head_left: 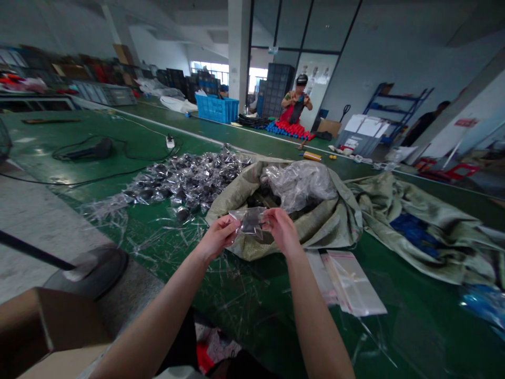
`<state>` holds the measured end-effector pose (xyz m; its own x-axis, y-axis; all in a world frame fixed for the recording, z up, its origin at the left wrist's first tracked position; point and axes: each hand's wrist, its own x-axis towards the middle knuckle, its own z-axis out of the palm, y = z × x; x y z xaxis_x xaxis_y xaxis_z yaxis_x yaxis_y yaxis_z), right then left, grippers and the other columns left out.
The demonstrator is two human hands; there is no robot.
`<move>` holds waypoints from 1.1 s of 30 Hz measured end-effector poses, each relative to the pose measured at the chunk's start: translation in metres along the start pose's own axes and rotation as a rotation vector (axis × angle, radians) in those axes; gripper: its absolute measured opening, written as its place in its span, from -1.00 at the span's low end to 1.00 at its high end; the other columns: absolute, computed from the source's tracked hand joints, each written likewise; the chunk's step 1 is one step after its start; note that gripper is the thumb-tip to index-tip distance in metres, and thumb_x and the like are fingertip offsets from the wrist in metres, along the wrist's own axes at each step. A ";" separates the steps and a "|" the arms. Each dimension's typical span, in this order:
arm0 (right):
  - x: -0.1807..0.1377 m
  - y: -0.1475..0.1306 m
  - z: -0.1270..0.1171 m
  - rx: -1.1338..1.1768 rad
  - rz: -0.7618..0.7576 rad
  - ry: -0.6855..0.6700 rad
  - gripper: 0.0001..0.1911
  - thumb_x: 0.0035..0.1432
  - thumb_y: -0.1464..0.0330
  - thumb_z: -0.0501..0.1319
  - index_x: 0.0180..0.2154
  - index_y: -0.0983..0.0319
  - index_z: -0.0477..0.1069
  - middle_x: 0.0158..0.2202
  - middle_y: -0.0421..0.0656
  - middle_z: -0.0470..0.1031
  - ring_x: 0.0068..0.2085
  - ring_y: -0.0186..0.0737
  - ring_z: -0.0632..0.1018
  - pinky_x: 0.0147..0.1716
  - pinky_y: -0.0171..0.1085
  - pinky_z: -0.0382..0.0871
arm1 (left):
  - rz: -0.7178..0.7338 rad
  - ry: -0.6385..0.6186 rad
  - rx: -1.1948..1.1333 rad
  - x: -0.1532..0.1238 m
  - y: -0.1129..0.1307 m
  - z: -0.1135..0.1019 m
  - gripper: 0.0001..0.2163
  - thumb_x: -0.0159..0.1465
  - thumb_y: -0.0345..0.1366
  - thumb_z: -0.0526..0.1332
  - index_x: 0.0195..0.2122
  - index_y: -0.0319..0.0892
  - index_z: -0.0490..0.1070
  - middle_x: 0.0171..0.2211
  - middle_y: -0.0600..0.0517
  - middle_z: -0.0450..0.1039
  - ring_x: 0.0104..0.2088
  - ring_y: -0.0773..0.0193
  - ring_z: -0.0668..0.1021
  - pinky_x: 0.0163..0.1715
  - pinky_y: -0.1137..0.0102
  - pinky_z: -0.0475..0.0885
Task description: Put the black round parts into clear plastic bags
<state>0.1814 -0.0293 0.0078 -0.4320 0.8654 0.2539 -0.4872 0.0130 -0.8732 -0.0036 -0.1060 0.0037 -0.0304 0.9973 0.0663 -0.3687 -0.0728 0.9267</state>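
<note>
Directly in front of the seated person, a small clear bag point(251, 220) with a dark part inside is held up between both hands. The left hand point(218, 237) pinches its left edge and the right hand point(281, 229) pinches its right edge. The two hands are close together, with only the bag between them.

The bag hangs just above the open mouth of a grey-green woven sack point(323, 221) that lies slumped on the green floor point(414, 326). A crumpled clear liner point(300, 181) bulges out of the sack's top. Just beside the person's right forearm, a flat stack of empty clear bags point(351, 284) lies on the floor. To the left of the sack spreads a wide pile of bagged dark parts point(189, 179), with loose clear film scattered around it. A second woven sack point(414, 221) lies flattened to the right, with something blue showing in its folds.

A cardboard box point(47, 326) sits at the near left corner, next to a dark round base point(94, 268). Farther back, a white power strip point(170, 141) lies on the floor with its cable. Well beyond it, a blue crate point(216, 108) stands by a pillar. Another person point(298, 100) sits behind rows of red and blue items point(290, 129).
</note>
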 end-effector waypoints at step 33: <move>-0.007 0.010 0.025 0.149 0.200 -0.090 -0.51 -0.07 0.08 0.41 -0.10 0.16 0.53 -0.28 -0.15 0.57 -0.35 -0.30 0.52 -0.43 -0.36 0.44 | 0.036 0.054 -0.032 0.004 -0.012 -0.003 -0.66 0.10 -0.07 0.37 -0.47 -0.20 0.27 -0.71 0.25 0.05 -0.73 0.56 0.08 -0.71 0.57 -0.07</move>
<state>0.1606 -0.0480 0.0080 -0.5937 0.7951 0.1239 -0.4885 -0.2338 -0.8407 -0.0024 -0.1011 -0.0082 -0.0938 0.9924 0.0791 -0.3959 -0.1101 0.9117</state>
